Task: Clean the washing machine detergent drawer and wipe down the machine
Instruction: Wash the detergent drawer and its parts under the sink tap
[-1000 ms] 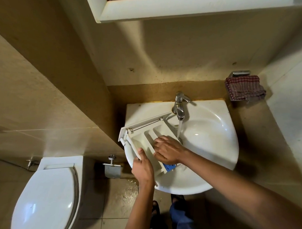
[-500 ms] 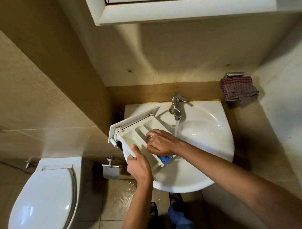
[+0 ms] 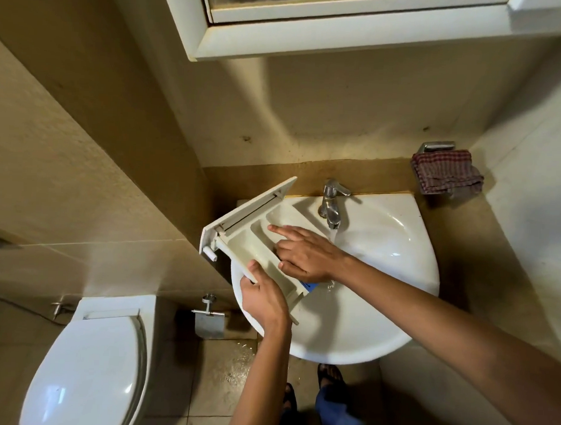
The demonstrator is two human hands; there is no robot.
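You tilted drawer [image 3: 247,232] up off sink [image 3: 397,280], L hand [image 3: 263,299] gripping its edge; R hand [image 3: 306,254] stuck index out, rubbed a compartment, held nothing – scrub ongoing

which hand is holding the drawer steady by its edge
The left hand, the lower one: it grips the detergent drawer by its near side wall. The right hand only reaches into a compartment with its index finger straight.

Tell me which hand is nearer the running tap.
Right. The right hand rests in the drawer just below the tap; the left hand grips the drawer's near edge, farther off.
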